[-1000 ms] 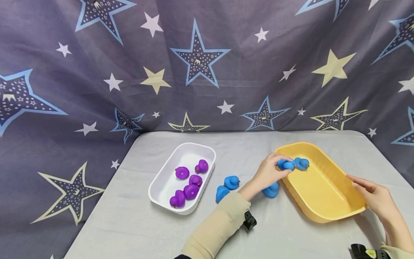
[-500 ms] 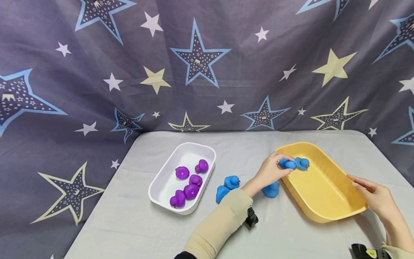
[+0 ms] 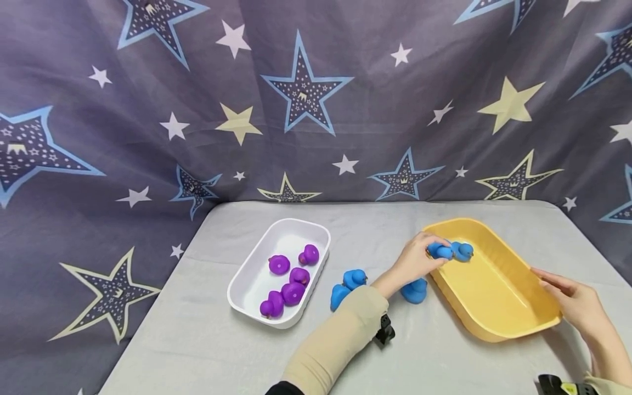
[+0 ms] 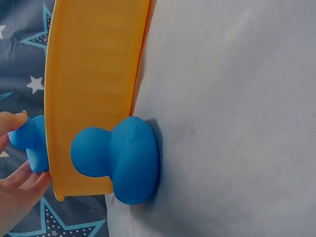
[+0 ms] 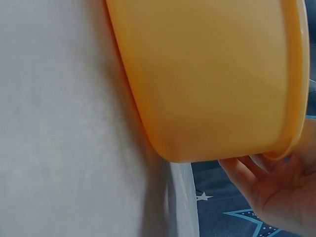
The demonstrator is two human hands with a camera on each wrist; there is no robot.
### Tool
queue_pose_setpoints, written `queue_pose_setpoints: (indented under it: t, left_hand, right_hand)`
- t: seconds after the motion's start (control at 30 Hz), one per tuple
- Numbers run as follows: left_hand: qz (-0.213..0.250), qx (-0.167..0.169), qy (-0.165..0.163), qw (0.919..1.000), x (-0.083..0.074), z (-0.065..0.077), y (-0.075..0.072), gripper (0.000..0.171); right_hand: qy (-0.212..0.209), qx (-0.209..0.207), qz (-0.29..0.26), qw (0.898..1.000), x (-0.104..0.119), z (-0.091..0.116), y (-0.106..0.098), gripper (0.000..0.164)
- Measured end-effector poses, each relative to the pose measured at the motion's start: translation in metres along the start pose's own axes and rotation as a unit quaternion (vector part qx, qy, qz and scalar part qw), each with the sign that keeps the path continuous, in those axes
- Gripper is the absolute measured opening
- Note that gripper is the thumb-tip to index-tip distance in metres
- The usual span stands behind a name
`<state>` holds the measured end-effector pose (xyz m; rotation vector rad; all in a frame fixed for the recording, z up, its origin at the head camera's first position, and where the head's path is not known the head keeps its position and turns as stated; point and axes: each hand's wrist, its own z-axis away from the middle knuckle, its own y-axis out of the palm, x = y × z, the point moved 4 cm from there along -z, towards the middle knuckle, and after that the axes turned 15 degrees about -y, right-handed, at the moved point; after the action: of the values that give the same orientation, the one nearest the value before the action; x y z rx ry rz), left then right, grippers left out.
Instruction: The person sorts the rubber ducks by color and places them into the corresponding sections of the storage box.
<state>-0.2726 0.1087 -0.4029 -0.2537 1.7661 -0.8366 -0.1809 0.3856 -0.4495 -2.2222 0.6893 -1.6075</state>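
My left hand pinches a blue rubber duck at the far left end of the yellow bin, just inside its rim. Another blue duck lies in the bin right beside the held one. In the left wrist view the held duck shows between thumb and fingers, partly behind the bin wall. My right hand holds the bin's right side at the rim. The right wrist view shows its fingers against the outer wall, with the thumb mostly hidden.
A blue duck stands on the table close to the bin's left side, partly behind my left wrist. Two more blue ducks sit left of my forearm. Farther left, a white bin contains several purple ducks. A star-patterned cloth hangs behind.
My left hand and forearm have shifted slightly to the right, with the blue duck still pinched. The right hand keeps its place on the yellow bin.
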Motion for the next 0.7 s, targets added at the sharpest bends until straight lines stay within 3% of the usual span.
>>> queue_pose_setpoints:
  t: [0.13,0.27,0.33,0.47,0.7]
  left_hand:
    - [0.011,-0.010,-0.002,0.9999,0.001,0.003,0.001,0.029]
    - [0.051,-0.042,-0.010,0.9977,0.007,0.010,-0.006,0.029]
    - [0.072,-0.051,-0.023,0.9959,0.012,0.015,-0.010,0.028]
    - [0.102,-0.039,-0.061,0.9922,0.024,0.021,-0.014,0.025]
    - [0.096,0.011,-0.085,0.9917,0.033,0.029,-0.016,0.021]
  right_hand:
    - [-0.001,-0.002,0.000,1.000,-0.025,0.001,-0.005,0.028]
    - [0.000,-0.011,-0.016,1.000,-0.049,0.000,-0.009,0.029]
    - [0.005,-0.007,-0.018,1.000,-0.051,0.000,-0.007,0.031]
    - [0.008,-0.009,-0.013,1.000,-0.044,-0.003,-0.003,0.031]
    - [0.013,-0.004,-0.022,1.000,-0.046,-0.004,-0.003,0.029]
